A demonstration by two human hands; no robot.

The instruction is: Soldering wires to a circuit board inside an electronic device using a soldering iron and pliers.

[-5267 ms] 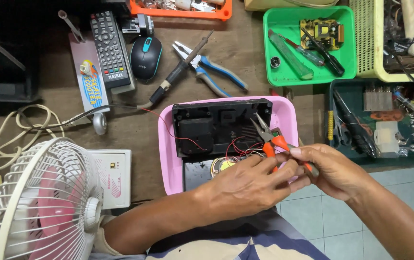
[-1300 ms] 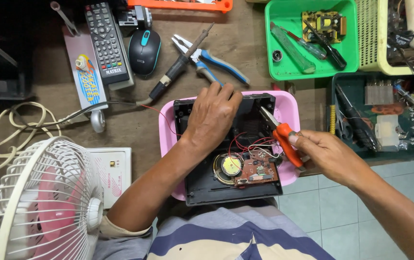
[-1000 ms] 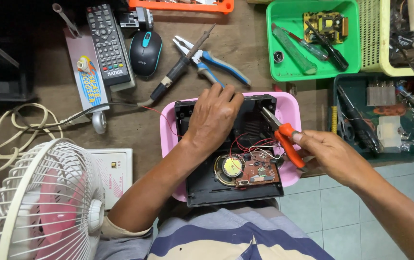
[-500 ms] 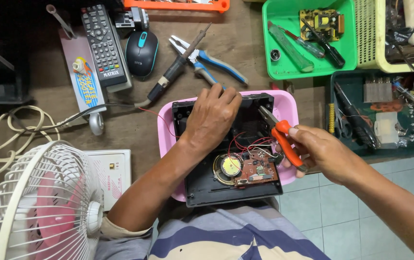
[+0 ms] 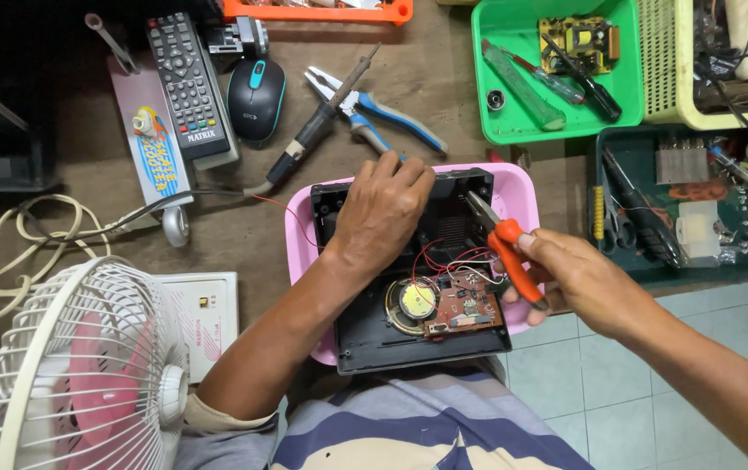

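An opened black plastic device case (image 5: pixel 374 335) lies in a pink tray (image 5: pixel 297 244) in front of me. Inside it sit a round speaker (image 5: pixel 412 302), a brown circuit board (image 5: pixel 470 306) and thin red wires (image 5: pixel 444 257). My left hand (image 5: pixel 380 213) rests palm down on the far half of the case, fingers curled over its back edge. My right hand (image 5: pixel 570 278) grips orange-handled pliers (image 5: pixel 505 248), whose metal jaws point into the case just right of my left hand.
A soldering iron (image 5: pixel 313 130), blue-handled pliers (image 5: pixel 374 117), a computer mouse (image 5: pixel 256 97) and a remote control (image 5: pixel 187 83) lie beyond the tray. A white fan (image 5: pixel 69 374) stands at lower left. Green tray (image 5: pixel 557 126) and yellow basket (image 5: pixel 679 70) hold parts at the right.
Five seconds ago both hands worked together at the case's right edge. Since then my left hand has moved onto the far half of the case; over the last second little has shifted.
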